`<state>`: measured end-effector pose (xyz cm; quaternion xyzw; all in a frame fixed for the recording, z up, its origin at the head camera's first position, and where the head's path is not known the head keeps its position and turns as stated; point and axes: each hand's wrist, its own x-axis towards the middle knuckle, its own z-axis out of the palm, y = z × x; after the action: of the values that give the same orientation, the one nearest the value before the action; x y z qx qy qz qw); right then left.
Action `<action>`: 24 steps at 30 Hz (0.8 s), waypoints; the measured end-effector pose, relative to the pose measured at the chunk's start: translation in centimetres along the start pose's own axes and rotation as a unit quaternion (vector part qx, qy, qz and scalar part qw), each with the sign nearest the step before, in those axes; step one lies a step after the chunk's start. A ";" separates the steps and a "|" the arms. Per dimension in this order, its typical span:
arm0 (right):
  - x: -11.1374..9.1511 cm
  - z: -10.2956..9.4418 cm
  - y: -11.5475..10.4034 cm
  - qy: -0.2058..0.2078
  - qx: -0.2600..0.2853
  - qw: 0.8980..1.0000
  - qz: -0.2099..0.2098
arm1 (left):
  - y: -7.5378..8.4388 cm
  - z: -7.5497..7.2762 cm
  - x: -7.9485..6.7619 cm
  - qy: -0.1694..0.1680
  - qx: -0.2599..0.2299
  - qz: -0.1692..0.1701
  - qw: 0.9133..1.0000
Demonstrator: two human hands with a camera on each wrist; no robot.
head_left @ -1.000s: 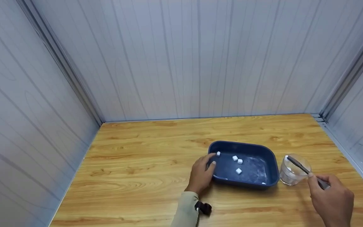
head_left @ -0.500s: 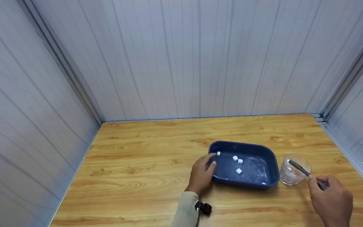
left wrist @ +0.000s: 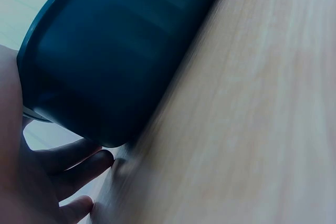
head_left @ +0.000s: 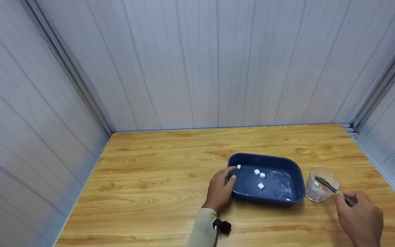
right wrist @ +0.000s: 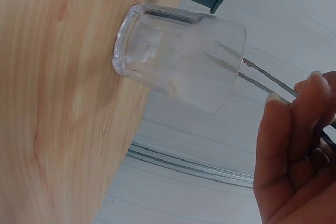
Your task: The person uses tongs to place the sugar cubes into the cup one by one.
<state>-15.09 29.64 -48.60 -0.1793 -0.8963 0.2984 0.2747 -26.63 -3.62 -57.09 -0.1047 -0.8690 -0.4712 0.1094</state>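
My left hand [head_left: 219, 190] holds the left end of a dark blue tray [head_left: 302, 192], its fingers and thumb at the rim. In the left wrist view several fingers [left wrist: 89, 166] lie close by the tray's outer wall [left wrist: 115, 66]. Several small white cubes [head_left: 261, 186] lie in the tray. My right hand [head_left: 360, 214] pinches a pair of grey tweezers [head_left: 327, 186]. Their serrated tips reach inside the mouth of a clear glass [right wrist: 178, 59], standing slightly apart with no cube between them. White pieces show low in the glass [head_left: 315, 195].
The glass stands on the wood-grain table [head_left: 149, 178], just right of the tray. Pale panel walls [head_left: 190, 68] close off the back and both sides. A black band [head_left: 222, 226] sits at the left wrist.
The tweezers' tips have gone down a little into the glass. The white cube that was at their tips has dropped into it. The left hand and tray have stayed in place.
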 end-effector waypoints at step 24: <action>-0.2 -0.1 -0.3 0.007 -0.004 1.000 0.025 | 0.0 0.2 0.0 -0.007 0.003 -0.003 1.000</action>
<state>-14.93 29.40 -48.43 -0.2049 -0.8906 0.3009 0.2726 -26.64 -3.48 -57.19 -0.1053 -0.8715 -0.4679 0.1022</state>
